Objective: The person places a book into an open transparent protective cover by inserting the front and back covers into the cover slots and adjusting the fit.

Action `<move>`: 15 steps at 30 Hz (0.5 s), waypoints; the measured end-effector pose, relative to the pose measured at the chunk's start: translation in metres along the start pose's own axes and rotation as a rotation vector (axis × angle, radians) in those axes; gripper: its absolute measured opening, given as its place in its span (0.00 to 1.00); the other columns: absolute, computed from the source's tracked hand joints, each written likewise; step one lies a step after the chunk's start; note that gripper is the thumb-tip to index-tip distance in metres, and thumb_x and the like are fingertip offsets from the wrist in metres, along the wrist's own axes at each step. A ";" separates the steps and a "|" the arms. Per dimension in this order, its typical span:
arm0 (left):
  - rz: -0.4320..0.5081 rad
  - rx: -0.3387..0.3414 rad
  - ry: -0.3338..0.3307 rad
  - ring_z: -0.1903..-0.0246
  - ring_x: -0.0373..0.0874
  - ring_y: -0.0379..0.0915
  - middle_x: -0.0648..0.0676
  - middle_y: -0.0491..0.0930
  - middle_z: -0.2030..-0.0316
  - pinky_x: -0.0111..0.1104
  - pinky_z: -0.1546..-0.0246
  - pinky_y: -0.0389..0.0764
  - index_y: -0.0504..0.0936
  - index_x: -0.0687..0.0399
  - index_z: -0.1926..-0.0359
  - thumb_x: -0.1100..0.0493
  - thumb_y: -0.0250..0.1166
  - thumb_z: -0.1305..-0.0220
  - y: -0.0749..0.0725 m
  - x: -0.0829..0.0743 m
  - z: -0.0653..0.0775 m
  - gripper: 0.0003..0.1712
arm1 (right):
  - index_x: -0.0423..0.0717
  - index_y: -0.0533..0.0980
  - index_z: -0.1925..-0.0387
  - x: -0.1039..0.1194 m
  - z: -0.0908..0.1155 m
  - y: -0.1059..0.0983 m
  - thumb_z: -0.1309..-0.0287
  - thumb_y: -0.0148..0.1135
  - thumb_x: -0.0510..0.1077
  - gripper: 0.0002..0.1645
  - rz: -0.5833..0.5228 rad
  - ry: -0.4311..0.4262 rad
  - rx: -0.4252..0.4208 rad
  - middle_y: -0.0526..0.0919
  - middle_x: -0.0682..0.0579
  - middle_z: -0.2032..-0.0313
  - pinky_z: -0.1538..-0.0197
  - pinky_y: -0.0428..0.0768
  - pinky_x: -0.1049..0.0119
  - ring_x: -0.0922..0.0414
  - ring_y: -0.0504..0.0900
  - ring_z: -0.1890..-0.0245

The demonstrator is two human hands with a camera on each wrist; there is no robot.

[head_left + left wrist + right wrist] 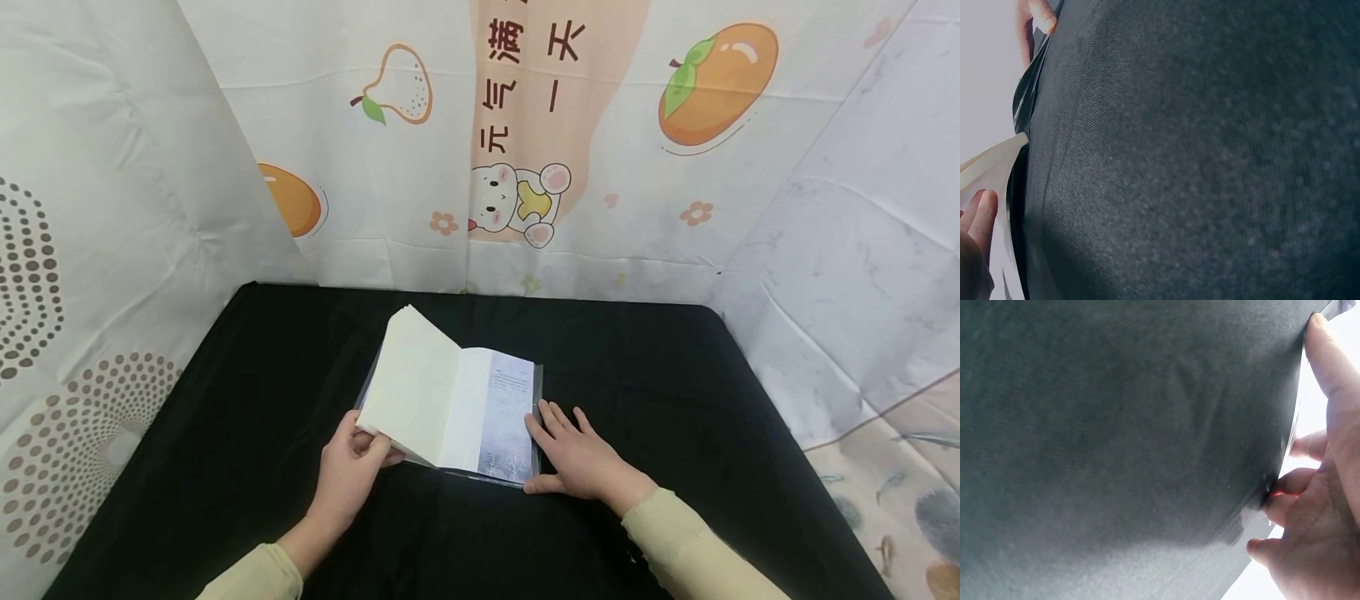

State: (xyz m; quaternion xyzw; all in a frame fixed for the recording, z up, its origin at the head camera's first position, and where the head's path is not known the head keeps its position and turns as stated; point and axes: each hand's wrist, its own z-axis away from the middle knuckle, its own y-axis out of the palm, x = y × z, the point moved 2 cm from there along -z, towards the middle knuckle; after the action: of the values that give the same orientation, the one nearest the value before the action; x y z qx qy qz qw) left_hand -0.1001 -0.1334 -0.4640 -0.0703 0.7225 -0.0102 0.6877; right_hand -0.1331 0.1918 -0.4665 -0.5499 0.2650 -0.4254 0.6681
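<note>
An open book [467, 408] in a clear plastic cover lies in the middle of the black table. Its left-hand pages [412, 375] are blank cream and stand partly raised; the right side shows a pale lavender flap [507, 417] with small print and a white tree drawing. My left hand [348, 467] pinches the lower left corner of the pages, thumb on top and fingers beneath. My right hand [585, 462] rests with spread fingers on the book's right edge. In the right wrist view, the right hand's fingers [1291, 481] touch the cover's edge.
Black cloth [667, 375] covers the table around the book. A white curtain [420, 183] with fruit and bear prints hangs behind the far edge. Patterned cloths hang at the left [150, 208] and right [847, 250].
</note>
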 end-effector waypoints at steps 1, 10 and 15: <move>0.001 0.002 -0.004 0.63 0.46 0.83 0.59 0.84 0.58 0.39 0.65 0.85 0.69 0.54 0.50 0.69 0.56 0.35 -0.001 0.000 0.000 0.14 | 0.46 0.52 0.27 0.000 0.000 0.000 0.51 0.51 0.81 0.62 0.001 0.000 -0.001 0.46 0.39 0.26 0.31 0.47 0.36 0.44 0.43 0.28; -0.020 0.009 -0.003 0.65 0.47 0.83 0.61 0.84 0.58 0.38 0.65 0.85 0.71 0.56 0.50 0.68 0.56 0.34 -0.007 0.002 0.000 0.12 | 0.46 0.52 0.27 0.000 0.000 0.000 0.51 0.52 0.81 0.62 0.005 0.003 -0.001 0.46 0.39 0.26 0.31 0.47 0.36 0.44 0.43 0.28; -0.029 0.022 0.006 0.65 0.47 0.83 0.59 0.84 0.58 0.37 0.65 0.85 0.72 0.56 0.50 0.67 0.54 0.32 -0.010 0.002 0.000 0.11 | 0.46 0.52 0.27 0.000 0.000 -0.001 0.51 0.52 0.81 0.62 0.007 0.003 -0.002 0.46 0.39 0.26 0.31 0.47 0.36 0.44 0.44 0.28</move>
State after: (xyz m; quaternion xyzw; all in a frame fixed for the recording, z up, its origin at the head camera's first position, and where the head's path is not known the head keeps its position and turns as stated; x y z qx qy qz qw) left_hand -0.0990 -0.1438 -0.4654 -0.0731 0.7232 -0.0284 0.6862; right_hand -0.1329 0.1917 -0.4659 -0.5490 0.2683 -0.4236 0.6687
